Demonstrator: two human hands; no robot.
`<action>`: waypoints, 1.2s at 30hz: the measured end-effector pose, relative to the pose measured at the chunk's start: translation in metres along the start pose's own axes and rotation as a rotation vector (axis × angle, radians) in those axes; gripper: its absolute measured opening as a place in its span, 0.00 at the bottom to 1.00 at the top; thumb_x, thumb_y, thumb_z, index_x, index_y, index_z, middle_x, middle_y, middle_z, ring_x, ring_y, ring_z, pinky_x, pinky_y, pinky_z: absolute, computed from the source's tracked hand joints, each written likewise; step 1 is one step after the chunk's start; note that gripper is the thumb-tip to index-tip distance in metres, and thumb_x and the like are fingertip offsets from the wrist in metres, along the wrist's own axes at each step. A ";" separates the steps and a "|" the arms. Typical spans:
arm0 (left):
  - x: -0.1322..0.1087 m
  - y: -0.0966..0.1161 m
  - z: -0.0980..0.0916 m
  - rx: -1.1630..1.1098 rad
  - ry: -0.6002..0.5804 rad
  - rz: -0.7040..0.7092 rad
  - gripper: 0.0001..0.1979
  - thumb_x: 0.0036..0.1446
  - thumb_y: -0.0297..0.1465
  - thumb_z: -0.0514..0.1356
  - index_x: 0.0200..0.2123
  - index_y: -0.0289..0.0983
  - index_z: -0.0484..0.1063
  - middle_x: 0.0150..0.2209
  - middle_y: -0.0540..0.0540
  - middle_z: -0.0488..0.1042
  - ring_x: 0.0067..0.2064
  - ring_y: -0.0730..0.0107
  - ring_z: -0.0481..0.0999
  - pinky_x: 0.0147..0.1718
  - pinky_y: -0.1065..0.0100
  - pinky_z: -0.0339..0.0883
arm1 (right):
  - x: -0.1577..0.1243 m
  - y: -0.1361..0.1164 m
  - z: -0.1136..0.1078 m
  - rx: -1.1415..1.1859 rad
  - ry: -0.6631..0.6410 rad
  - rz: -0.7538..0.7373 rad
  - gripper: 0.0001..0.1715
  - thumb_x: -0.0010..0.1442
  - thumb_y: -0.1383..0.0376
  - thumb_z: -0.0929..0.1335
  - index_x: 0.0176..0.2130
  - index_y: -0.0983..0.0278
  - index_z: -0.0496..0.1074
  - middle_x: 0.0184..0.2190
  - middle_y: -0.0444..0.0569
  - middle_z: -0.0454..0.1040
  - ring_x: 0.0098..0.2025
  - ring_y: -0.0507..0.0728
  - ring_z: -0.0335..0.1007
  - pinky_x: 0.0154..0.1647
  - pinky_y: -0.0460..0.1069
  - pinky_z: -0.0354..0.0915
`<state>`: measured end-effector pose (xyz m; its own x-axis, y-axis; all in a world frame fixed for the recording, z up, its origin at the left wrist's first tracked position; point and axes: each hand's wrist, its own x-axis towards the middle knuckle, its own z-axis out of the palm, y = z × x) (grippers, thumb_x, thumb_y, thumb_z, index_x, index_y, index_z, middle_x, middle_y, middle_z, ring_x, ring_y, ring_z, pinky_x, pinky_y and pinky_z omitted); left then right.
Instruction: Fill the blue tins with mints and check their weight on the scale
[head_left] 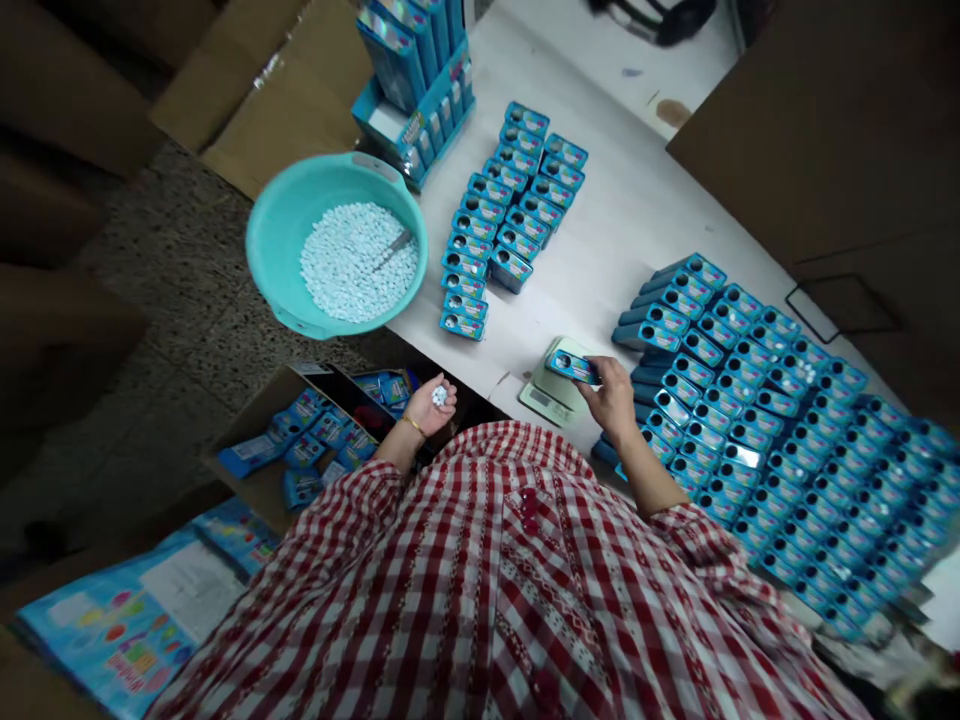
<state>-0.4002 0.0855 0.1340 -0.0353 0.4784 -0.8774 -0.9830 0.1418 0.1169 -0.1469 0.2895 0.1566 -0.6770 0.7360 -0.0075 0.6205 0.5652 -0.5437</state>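
Observation:
My left hand (430, 408) is palm up, its fingers curled around a small heap of white candies (439, 396). My right hand (611, 395) grips one end of a blue tin (570, 365) with a round dark opening on its top. That tin is right over the pale kitchen scale (553, 397); whether it rests on the scale I cannot tell. Beyond my left hand, a turquoise basin (274, 240) holds many more of the white candies, with a metal spoon (394, 250) stuck in them.
Blue tins in rows (480, 210) stand on the white table (547, 290). A large block of similar tins (757, 430) fills the right side. A display box (420, 120) stands behind the basin. Left of me, a carton (262, 400) contains blue packets.

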 end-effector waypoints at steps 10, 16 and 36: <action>-0.004 0.009 0.011 -0.023 -0.026 0.040 0.16 0.61 0.30 0.47 0.22 0.33 0.64 0.19 0.50 0.62 0.17 0.82 0.59 0.11 0.82 0.49 | 0.121 -0.056 0.070 0.157 0.052 0.030 0.24 0.57 0.66 0.61 0.54 0.63 0.61 0.47 0.54 0.65 0.44 0.57 0.64 0.45 0.53 0.64; 0.007 0.004 0.021 0.030 -0.021 -0.032 0.17 0.61 0.29 0.45 0.21 0.33 0.63 0.19 0.50 0.62 0.17 0.82 0.60 0.11 0.81 0.50 | 0.049 0.026 -0.010 -0.173 0.315 0.121 0.16 0.58 0.63 0.62 0.45 0.62 0.69 0.46 0.54 0.66 0.49 0.62 0.60 0.50 0.60 0.58; 0.014 -0.019 0.066 0.124 -0.087 -0.144 0.15 0.60 0.30 0.49 0.21 0.33 0.63 0.18 0.49 0.64 0.17 0.80 0.62 0.12 0.81 0.51 | -0.010 -0.028 -0.019 -0.479 -0.187 -0.223 0.16 0.60 0.65 0.61 0.47 0.61 0.70 0.49 0.54 0.68 0.46 0.61 0.60 0.45 0.55 0.58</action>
<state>-0.3696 0.1469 0.1505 0.1251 0.5175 -0.8465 -0.9469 0.3169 0.0538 -0.1499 0.2731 0.1874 -0.8440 0.5253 -0.1080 0.5352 0.8379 -0.1074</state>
